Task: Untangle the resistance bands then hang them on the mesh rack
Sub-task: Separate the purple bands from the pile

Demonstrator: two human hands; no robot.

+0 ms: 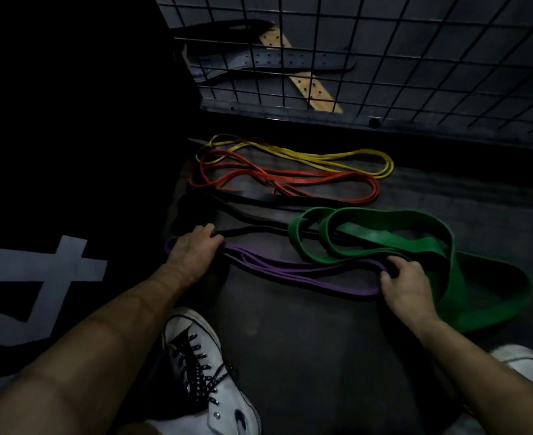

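On the dim floor (290,340), the purple band (290,273) runs left-right; left hand (196,249) and right hand (405,284) grip its opposite ends.

Mesh rack (416,58) along far edge of floor (290,340); belts (274,58) behind mesh.
Bands in rows before rack, each lying left to right:
- far band (290,151) nearest rack
- second band (290,178) just before it, left ends overlapping
- third band (258,200) next
- near band (290,273) closest to person
- right band (384,237) looped over right ends of third and near bands

Left hand (193,249) on near band's left end, hold unclear in dim view. Right hand (406,284) closed round its right end.
Shoe (202,365) at near edge, between forearms.
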